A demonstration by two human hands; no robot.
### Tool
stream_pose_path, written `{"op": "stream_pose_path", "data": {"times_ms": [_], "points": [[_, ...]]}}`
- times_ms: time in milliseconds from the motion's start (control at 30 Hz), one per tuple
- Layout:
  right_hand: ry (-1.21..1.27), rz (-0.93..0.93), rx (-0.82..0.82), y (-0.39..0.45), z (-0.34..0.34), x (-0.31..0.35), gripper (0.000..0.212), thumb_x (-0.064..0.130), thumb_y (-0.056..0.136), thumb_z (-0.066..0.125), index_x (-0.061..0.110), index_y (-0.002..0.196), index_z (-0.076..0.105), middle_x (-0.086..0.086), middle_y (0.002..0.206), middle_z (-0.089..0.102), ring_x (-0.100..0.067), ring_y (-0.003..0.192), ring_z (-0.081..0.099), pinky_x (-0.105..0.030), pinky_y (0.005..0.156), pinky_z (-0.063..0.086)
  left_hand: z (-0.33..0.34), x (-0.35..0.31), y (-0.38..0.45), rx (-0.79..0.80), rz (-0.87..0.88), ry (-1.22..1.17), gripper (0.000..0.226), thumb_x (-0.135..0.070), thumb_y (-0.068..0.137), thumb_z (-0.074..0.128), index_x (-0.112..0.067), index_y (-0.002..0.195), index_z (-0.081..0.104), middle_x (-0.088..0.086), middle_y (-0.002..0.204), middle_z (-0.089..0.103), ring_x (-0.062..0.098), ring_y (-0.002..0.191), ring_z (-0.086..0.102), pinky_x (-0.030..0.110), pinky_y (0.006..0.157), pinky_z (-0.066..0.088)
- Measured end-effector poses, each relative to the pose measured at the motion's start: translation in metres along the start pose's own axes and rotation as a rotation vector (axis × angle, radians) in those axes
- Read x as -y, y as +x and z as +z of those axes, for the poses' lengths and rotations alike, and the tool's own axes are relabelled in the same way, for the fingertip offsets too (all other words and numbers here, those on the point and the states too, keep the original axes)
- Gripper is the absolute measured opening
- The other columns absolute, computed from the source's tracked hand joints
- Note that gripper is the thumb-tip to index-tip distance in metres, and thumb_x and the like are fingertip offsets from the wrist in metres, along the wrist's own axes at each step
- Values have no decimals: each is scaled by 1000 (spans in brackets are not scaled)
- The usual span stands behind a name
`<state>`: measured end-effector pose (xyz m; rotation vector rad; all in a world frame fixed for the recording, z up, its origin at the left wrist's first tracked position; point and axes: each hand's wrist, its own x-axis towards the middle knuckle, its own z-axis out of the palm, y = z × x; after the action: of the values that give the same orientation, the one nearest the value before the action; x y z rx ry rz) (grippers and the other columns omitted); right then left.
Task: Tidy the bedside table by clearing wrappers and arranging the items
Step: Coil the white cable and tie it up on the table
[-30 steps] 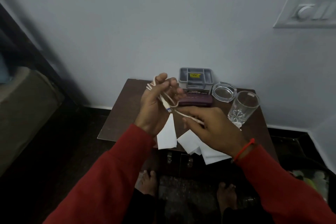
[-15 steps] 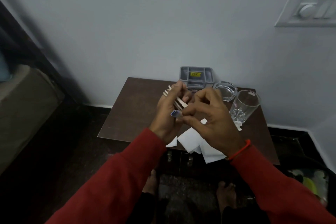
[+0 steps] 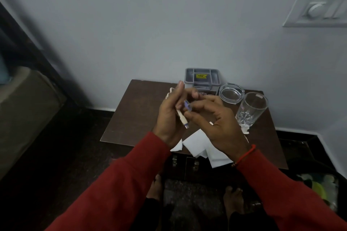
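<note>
Coiled cable (image 3: 181, 116) gripped in left hand (image 3: 169, 116) — long axis upright; plug end pinched by right hand (image 3: 216, 127), just beside.

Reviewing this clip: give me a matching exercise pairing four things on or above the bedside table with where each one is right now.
Things:
1. white cable
2. drinking glass
3. grey tray
4. white papers

Places:
A. front edge of the table, under the hands
B. right side of the table, beside the glass ashtray
C. bundled in the left hand
D. back of the table, against the wall

Pairs: 1-C, 2-B, 3-D, 4-A
</note>
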<state>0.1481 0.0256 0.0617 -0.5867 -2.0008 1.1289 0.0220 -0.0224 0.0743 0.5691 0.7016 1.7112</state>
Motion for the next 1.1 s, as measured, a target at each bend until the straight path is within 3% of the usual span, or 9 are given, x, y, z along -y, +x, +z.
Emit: {"op": "stream_pose_path", "data": {"times_ms": [133,233,400,600,667,767,900,1000,1100], "points": [[-89,-18,-73,-3,12,2,10,33,82,73,33,92,73,7,106,58,-17,117,49,-16,101,35,6,2,-1,-43,2,-107,50,-31,105,45,-14,58,45,6,79,50,21,92,68,33,90,57],[-73,-16,-186,-4,19,6,17,35,79,76,35,95,70,6,107,54,-20,117,50,-23,101,41,7,8,-2,-72,-17,-185,50,-40,104,43,-13,62,47,6,79,51,22,90,69,34,85,59],[48,185,-303,-3,14,5,71,52,56,85,44,113,45,-4,123,51,-17,118,56,-41,97,52,8,20,-2,-98,-36,-129,56,-55,102,37,-13,66,44,5,77,54,19,77,62,27,56,49],[306,323,43,1,-6,-3,121,56,47,92,47,145,23,6,152,34,-10,137,44,-40,106,48,-1,13,6,41,-263,-127,70,-48,103,44,-14,42,39,2,49,37,16,58,36,23,52,39],[534,349,206,1,-7,-1,116,49,57,90,40,150,22,2,155,37,-12,133,52,-38,101,52,-3,8,5,176,-345,-149,74,-53,104,37,-14,40,37,2,45,37,14,45,38,24,42,26],[830,503,160,5,-14,5,77,48,83,69,23,148,38,-16,146,52,-31,124,58,-49,97,52,-1,0,1,373,-444,-266,79,-67,100,27,-16,41,24,-1,40,23,12,33,25,20,35,17],[635,493,154,7,-23,5,36,21,102,46,-2,124,61,-23,114,67,-31,99,63,-42,87,56,-7,-4,1,454,-549,-298,82,-76,96,24,-17,40,25,-1,39,19,11,32,20,18,33,19],[571,452,20,6,-16,3,25,15,102,49,2,110,68,-10,91,72,-14,79,65,-25,71,57,-19,-5,8,257,-522,-123,78,-69,97,34,-16,40,38,0,38,34,14,35,38,20,35,36],[522,482,-102,5,-1,-5,25,17,102,50,1,110,68,-27,100,71,-26,80,61,-33,71,56,-31,0,13,-106,-447,124,72,-71,90,45,-17,43,37,1,39,35,17,38,44,23,41,42]]}}
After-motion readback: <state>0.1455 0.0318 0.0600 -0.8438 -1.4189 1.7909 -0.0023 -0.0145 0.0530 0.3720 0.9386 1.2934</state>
